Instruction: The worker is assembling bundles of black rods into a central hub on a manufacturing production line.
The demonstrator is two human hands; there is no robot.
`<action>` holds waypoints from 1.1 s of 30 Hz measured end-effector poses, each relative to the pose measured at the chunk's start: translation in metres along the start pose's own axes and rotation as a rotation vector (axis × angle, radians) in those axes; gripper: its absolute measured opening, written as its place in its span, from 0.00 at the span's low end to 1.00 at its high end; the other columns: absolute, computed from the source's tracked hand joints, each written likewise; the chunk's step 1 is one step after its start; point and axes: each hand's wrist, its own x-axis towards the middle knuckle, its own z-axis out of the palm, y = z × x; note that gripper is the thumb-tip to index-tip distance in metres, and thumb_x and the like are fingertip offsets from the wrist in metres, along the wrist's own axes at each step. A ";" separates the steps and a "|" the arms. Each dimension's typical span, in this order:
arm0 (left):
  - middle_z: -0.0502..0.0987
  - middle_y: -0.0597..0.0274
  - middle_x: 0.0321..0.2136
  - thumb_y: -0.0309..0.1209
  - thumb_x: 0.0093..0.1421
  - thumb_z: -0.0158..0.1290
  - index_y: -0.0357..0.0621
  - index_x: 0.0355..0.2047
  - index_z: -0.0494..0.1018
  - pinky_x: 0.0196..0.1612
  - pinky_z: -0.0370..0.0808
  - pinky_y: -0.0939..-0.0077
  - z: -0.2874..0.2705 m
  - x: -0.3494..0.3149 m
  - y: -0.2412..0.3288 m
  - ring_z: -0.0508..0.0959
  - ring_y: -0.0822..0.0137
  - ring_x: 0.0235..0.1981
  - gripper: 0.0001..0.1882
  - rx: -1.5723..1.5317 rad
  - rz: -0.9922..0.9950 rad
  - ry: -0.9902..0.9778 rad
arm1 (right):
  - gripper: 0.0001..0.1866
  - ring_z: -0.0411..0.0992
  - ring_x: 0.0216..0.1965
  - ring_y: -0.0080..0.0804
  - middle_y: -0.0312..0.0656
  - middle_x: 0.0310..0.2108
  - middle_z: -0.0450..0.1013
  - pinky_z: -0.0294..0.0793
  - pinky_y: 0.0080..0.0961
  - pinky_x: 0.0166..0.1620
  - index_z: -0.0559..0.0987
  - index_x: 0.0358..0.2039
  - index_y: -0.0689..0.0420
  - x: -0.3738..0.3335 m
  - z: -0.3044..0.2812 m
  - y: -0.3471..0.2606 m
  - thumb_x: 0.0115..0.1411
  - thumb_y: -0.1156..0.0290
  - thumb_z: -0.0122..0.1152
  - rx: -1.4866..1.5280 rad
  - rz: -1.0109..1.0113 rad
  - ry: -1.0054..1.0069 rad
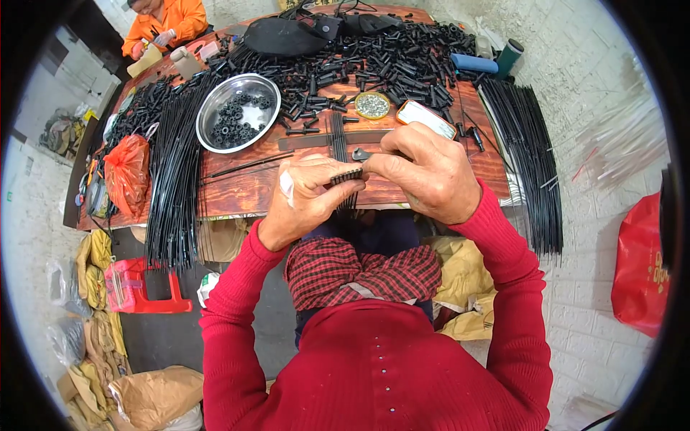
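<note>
Red knit sweater (388, 337) nearest, then checked cloth (359, 273) on the lap.

Hands meet just inside the bench (248, 192) near edge, around its middle. Left hand (305, 194) pinches a short row of dark parts (346, 176) between thumb and fingers. Right hand (431, 176): fingers curled, thumb and index fingertips at the row's right end; can't tell if they grip anything.

Key relation: row lies between the hands, long axis roughly left-right, right end toward the right fingertips. Left has it; right only just beside or touching. Thin black rods (337, 136) run near-far below, about square to the row; can't tell if joined.

Long rod bundles overhang the bench: one (176, 172) off the near edge toward the left corner, one (523, 158) off the right edge.

Further in: steel bowl (253, 117) of black rings left of centre, round tin (372, 105) of small silvery bits right of it.

Far edge: black parts heap (402, 61); co-worker in orange (172, 23) at far-left corner.
</note>
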 end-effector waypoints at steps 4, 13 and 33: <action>0.83 0.55 0.28 0.27 0.52 0.65 0.41 0.39 0.83 0.33 0.75 0.71 0.001 0.001 0.001 0.80 0.63 0.25 0.12 -0.010 -0.030 -0.002 | 0.14 0.74 0.32 0.38 0.41 0.30 0.71 0.74 0.30 0.34 0.81 0.34 0.57 -0.002 0.000 0.001 0.44 0.78 0.62 0.025 0.003 -0.014; 0.83 0.54 0.28 0.26 0.52 0.66 0.35 0.36 0.82 0.36 0.75 0.69 -0.005 0.005 0.001 0.81 0.60 0.29 0.11 0.009 -0.051 -0.079 | 0.12 0.74 0.34 0.40 0.43 0.31 0.72 0.73 0.30 0.36 0.80 0.36 0.61 -0.005 0.008 0.002 0.50 0.84 0.62 0.355 0.197 -0.068; 0.76 0.49 0.49 0.27 0.60 0.58 0.42 0.49 0.74 0.55 0.72 0.61 0.069 -0.068 -0.098 0.76 0.52 0.52 0.16 -0.120 -0.115 -0.262 | 0.11 0.76 0.27 0.36 0.38 0.28 0.73 0.74 0.30 0.27 0.82 0.33 0.54 0.005 0.046 -0.016 0.46 0.71 0.69 0.203 0.139 0.024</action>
